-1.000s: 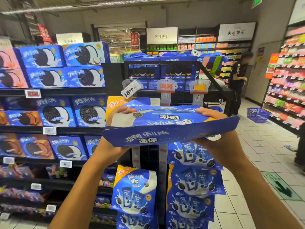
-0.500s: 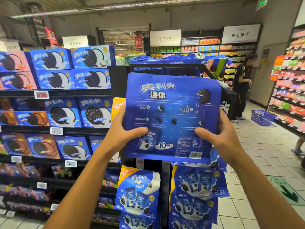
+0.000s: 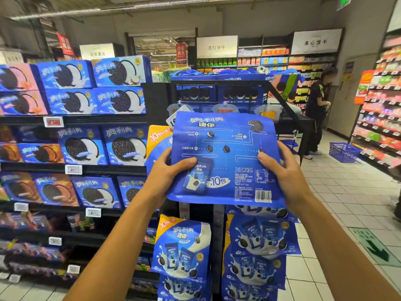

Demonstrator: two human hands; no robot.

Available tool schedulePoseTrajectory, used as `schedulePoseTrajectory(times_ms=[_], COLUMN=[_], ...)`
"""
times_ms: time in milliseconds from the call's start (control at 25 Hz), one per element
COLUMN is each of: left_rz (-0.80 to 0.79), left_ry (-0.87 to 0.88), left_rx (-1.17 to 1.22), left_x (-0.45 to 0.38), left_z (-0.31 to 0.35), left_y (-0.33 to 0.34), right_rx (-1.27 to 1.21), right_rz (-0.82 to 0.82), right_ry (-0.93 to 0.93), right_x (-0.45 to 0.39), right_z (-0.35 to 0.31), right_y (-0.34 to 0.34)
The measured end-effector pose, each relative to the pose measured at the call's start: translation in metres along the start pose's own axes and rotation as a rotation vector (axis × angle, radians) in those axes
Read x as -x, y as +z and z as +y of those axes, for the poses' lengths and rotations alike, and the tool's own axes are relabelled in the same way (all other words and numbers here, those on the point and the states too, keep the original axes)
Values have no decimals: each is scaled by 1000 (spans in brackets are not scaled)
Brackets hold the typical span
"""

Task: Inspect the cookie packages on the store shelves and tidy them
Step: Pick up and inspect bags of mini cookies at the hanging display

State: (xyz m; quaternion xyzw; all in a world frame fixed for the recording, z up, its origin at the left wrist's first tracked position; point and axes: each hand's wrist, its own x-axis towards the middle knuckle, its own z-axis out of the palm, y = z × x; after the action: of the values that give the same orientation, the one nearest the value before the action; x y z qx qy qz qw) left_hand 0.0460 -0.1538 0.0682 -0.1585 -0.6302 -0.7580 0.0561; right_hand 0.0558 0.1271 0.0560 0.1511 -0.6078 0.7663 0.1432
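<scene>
- Bag (image 3: 225, 157), blue, back side facing the camera, upright at frame centre.
- Left hand (image 3: 165, 174) grips its left edge, thumb on the back.
- Right hand (image 3: 282, 170) grips its right edge likewise.

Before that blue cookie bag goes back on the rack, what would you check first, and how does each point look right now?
1. Both hands hold the bag: ok. The left hand and right hand grip the blue cookie bag by its sides.
2. Bag upright: ok, though slightly tilted.
3. Facing: not ok. The barcode side faces out, while the hanging bags show their fronts.
4. Damage: none visible on this side; the front cannot be told.
5. Free hook on the rack: cannot tell, the bag hides it.
</scene>
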Motion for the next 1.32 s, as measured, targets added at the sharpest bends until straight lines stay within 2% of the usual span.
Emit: schedulePoseTrajectory(times_ms=[120,200,280,400,480,560,720,880,1080,1200,1320], left_rz=[42,13,-44,-32,-7,4,-20,-41,-183,-150,-189], left_ry=[-47,-115,-206,-298,-286,-267,-253,-220,-45,-13,24], left_rx=[35,14,-14,24,62,70,133,119,71,16,9], left_x=[-5,-11,-15,-25,-33,-37,-38,-41,-41,-38,-34], left_z=[9,16,22,27,30,33,34,27,9,1,-5], left_y=[-1,-3,-1,1,-3,-5,3,4,-2,-3,-3], right_rx=[-106,-73,-8,-54,-111,-119,-138,-146,-207,-242,-241], right_rz=[-122,-147,-89,83,134,116,101,95,39,30,51], right_ry=[58,45,47,188,278,336,373,340,223,238,213], right_x=[-4,-6,-8,-16,-25,-31,-36,-35,-31,-26,-22], right_z=[-8,-13,-15,-16,-20,-25,-26,-23,-14,-2,8], right_y=[-6,-7,-5,-4,-4,-1,-3,-8,-17,-21,-25])
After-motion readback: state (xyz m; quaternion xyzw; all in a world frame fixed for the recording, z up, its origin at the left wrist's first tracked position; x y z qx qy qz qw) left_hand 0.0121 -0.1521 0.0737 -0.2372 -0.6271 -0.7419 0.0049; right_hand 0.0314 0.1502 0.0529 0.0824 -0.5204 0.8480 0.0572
